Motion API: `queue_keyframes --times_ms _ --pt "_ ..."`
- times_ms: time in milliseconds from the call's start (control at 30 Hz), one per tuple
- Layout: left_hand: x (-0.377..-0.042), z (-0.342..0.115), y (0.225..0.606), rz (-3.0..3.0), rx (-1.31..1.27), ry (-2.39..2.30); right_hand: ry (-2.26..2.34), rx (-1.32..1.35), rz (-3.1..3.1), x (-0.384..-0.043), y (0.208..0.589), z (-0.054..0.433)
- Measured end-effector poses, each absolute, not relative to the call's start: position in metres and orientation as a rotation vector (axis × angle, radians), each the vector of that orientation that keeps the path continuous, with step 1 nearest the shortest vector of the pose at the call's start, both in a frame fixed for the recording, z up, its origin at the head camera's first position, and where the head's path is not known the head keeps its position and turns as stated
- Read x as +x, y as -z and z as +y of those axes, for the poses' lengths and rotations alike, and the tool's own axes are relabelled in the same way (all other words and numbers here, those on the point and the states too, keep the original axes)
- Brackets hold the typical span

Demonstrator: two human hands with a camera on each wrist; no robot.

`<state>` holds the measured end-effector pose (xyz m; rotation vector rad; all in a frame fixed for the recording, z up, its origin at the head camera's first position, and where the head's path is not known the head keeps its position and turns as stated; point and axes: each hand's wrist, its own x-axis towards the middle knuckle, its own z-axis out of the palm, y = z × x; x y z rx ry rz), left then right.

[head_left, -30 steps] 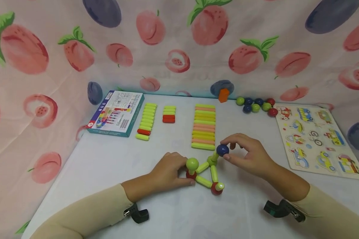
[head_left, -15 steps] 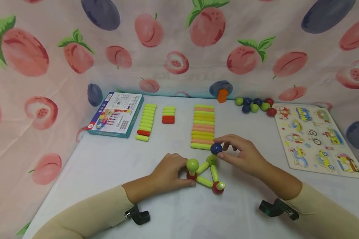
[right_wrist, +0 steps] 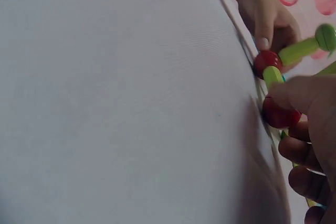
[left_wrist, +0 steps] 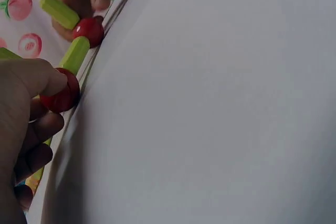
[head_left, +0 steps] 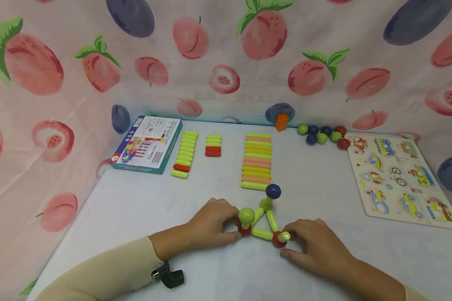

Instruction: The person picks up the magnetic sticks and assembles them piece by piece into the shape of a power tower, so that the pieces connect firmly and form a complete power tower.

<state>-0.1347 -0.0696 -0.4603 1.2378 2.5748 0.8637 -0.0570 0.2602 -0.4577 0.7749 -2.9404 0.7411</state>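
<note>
A triangle of light-green sticks (head_left: pixel 262 234) joined by balls lies on the table. My left hand (head_left: pixel 212 223) pinches the red ball (head_left: pixel 245 231) at its left corner between thumb and fingers. Above that ball, an upright stick carries a light-green ball (head_left: pixel 246 215). My right hand (head_left: pixel 320 246) has its thumb and fingers about the front-right red ball (right_wrist: pixel 281 114), the thumb overlapping it in the right wrist view. A bare-topped stick (head_left: pixel 284 236) rises from this ball. At the back corner, a blue ball (head_left: pixel 273 191) tops a stick standing on a green ball (head_left: pixel 265 205).
Behind the triangle lies a column of long sticks (head_left: pixel 257 161). Shorter sticks (head_left: pixel 186 152) and a box (head_left: pixel 147 144) are at left. Loose balls (head_left: pixel 322 138), an orange block (head_left: pixel 281 122) and a picture puzzle board (head_left: pixel 403 179) are at back right.
My right hand set the blue ball on the back stick, let go and came forward to the front-right red ball. The triangle has shifted slightly toward me; my left hand stays at its corner.
</note>
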Motion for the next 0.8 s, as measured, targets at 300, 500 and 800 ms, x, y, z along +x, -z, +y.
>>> queue_keyframes --times_ms 300,500,800 --pt "-0.115 -0.061 0.454 2.6 1.24 -0.803 -0.985 0.678 -2.97 -0.081 0.455 0.255" --pt "-0.109 -0.059 0.453 2.625 1.237 -0.795 -1.063 0.777 -2.976 -0.101 0.454 0.257" --pt "-0.13 -0.079 0.45 2.544 1.113 -1.035 -0.743 0.178 -3.011 -0.21 0.431 0.352"
